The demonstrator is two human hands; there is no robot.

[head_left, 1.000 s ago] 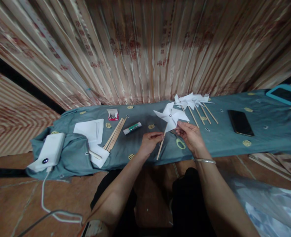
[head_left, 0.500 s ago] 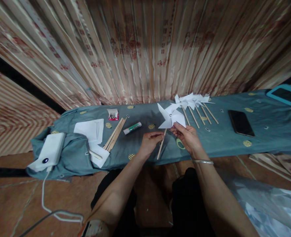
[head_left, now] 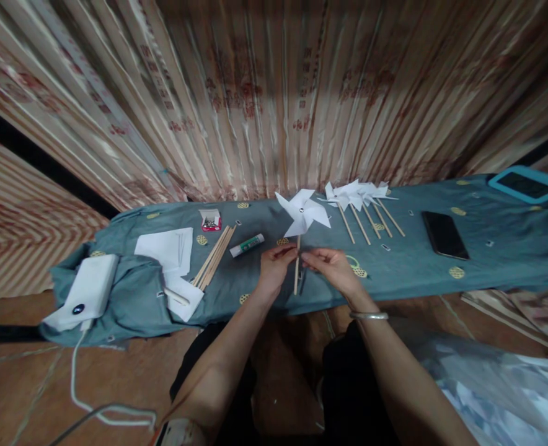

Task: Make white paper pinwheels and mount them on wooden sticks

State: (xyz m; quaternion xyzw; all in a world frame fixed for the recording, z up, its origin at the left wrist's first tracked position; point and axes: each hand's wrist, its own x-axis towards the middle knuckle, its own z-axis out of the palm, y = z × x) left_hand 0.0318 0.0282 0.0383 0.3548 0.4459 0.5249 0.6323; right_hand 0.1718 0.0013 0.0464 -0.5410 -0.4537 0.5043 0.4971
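A white paper pinwheel (head_left: 312, 218) with a dark pin head at its centre stands on a thin wooden stick, tilted slightly. My left hand (head_left: 274, 267) pinches the stick below the paper blades. From the right, my right hand (head_left: 332, 265) has its thumb and forefinger closed at the same stick; its fingertips meet the stick's side. Several finished pinwheels (head_left: 348, 195) lie in an overlapping row behind my right hand, sticks toward me. Left of my hands are a glue stick (head_left: 247, 246), a bundle of wooden sticks (head_left: 214, 257) and a small red box of pins (head_left: 210, 220).
White paper sheets (head_left: 169, 251) lie on the cloth-covered bench (head_left: 395, 266), by a white power bank (head_left: 92, 282) with a cable. A black phone (head_left: 445, 235) and a blue-framed tablet (head_left: 529, 184) are at the right. A plastic bag (head_left: 501, 384) stands on the floor.
My right hand has let go of the paper blade and moved down to the stick. The pinwheel has shifted left and turned more upright, still in my left hand.
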